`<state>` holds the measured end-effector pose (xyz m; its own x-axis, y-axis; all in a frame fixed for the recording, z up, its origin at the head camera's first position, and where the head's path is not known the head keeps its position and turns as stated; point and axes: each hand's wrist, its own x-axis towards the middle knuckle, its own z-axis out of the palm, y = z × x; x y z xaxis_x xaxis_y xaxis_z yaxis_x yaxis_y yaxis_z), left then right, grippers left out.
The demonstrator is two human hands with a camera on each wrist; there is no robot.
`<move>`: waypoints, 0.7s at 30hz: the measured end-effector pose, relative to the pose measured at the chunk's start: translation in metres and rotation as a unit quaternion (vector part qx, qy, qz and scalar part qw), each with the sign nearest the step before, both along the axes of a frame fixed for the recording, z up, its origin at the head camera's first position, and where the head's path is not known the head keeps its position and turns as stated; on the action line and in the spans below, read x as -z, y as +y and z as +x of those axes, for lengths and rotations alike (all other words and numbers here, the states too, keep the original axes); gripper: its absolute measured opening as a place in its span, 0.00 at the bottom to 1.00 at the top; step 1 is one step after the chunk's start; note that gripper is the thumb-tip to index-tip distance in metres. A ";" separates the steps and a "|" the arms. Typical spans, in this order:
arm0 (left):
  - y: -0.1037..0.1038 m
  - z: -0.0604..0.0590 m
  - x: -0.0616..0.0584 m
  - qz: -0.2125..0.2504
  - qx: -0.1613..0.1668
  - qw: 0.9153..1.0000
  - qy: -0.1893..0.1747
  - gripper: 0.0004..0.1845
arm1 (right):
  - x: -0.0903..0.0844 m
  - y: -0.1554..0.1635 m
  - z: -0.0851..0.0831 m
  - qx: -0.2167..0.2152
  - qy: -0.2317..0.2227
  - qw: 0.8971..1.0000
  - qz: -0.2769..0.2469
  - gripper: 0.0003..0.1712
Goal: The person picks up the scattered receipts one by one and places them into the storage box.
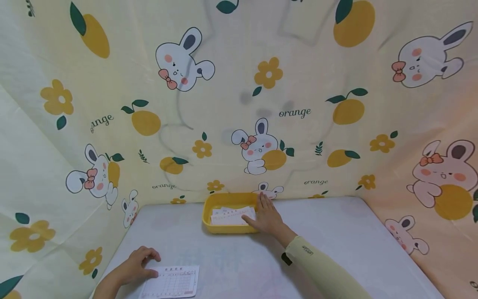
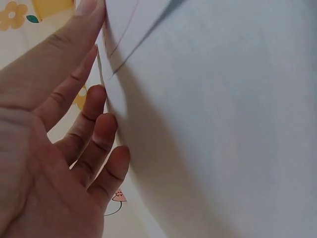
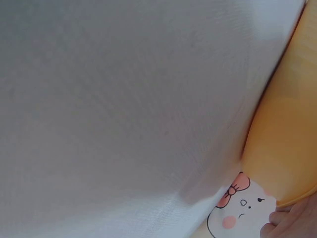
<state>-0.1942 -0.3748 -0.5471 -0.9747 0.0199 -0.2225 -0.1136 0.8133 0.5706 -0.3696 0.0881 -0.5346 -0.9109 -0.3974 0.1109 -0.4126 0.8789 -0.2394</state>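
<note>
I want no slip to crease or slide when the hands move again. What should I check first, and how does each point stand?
1. Left hand touches the printed white paper slip at its edge: ok.
2. That slip lies flat on the grey table: ok.
3. Right hand rests on the paper slips in the yellow plastic tray: ok.
4. Tray fully on table: ok.
5. Tray slips squared up: cannot tell.

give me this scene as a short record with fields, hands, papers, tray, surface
left hand: fingers curled, fingertips resting on the printed white paper form at the table's near edge
right hand: flat, fingers straight, on the white paper slips in the tray
tray: shallow yellow plastic tray, at the far edge against the backdrop
surface: pale grey table
backdrop: yellow rabbit-and-orange printed cloth
</note>
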 end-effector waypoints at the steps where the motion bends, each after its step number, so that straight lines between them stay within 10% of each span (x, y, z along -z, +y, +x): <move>1: 0.000 -0.001 0.000 -0.001 -0.001 1.000 0.000 0.21 | 0.001 0.000 0.000 0.000 0.000 1.000 0.002 0.68; 21: 0.008 -0.006 0.000 -0.009 -0.007 1.000 0.005 0.14 | 0.003 0.001 -0.001 0.002 -0.003 1.000 -0.002 0.68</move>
